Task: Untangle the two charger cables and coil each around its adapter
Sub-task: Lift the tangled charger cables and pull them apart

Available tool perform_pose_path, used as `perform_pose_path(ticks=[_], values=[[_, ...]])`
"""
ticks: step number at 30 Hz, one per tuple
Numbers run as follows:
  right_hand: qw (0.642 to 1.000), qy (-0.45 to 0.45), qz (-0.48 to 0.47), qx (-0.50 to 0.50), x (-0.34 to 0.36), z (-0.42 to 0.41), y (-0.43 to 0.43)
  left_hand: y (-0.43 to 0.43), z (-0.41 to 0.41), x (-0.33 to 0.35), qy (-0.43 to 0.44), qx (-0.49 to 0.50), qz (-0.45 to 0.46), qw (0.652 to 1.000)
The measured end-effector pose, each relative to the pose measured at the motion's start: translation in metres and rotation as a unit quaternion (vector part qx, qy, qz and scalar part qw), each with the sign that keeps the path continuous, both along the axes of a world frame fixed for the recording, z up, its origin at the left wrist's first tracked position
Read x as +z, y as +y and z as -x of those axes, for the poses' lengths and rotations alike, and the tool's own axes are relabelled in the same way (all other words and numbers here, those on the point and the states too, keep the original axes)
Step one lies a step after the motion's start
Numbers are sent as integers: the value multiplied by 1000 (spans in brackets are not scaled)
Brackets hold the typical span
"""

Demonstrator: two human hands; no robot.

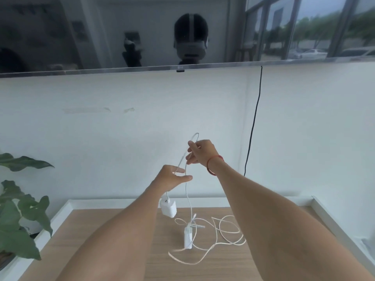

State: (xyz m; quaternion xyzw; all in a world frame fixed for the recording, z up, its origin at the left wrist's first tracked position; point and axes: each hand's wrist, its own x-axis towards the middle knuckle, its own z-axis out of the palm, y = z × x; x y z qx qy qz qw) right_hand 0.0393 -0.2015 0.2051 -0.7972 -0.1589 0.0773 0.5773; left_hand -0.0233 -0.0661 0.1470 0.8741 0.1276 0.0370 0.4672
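Left hand (172, 177): fingers nearly straight, thin white charger cable (188, 196) passing between thumb and forefinger, likely as guide | white square adapter (168, 207) dangling below, hanging clear of tangle | second white oblong adapter (188, 238) on wooden table (203, 268) amid cream cable loops (233, 232) | right hand (199, 153) raised, pinching cable loop, likely for slack | crossings blurred, plug ends indistinct

A cable (182, 157) loops over the right hand's (200, 153) fingers (191, 146) and runs between the left hand's (172, 178) fingers (185, 178). Its adapter (168, 208) hangs just below them, above the table (101, 230). The second adapter (188, 238) lies on the table farther below, with the second cable (229, 230) to the right.
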Motion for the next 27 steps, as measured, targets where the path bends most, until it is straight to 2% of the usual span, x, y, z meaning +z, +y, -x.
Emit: perform_pose_path(ticks=[5,11,13,16,19,20,24,27], values=[[999,-42,-16,2,17,3,3,-7,-7,2,-27,-15,-49,998],[998,31,-40,-33,-7,11,-14,-3,-7,11,-54,19,-20,998],[1000,-9,-8,-25,-22,18,-17,-2,-5,16,-63,18,-29,997],[987,-126,96,-14,-43,26,-18,0,0,23,-73,30,-25,997],[966,-161,201,-14,-62,25,-15,1,3,30,-79,59,22,995],[961,-145,235,-3,-68,23,-13,1,3,33,-84,62,33,994],[942,24,322,95,-77,25,6,-4,3,52,-111,48,64,991],[955,11,283,91,-80,29,19,-6,3,62,-125,38,73,989]])
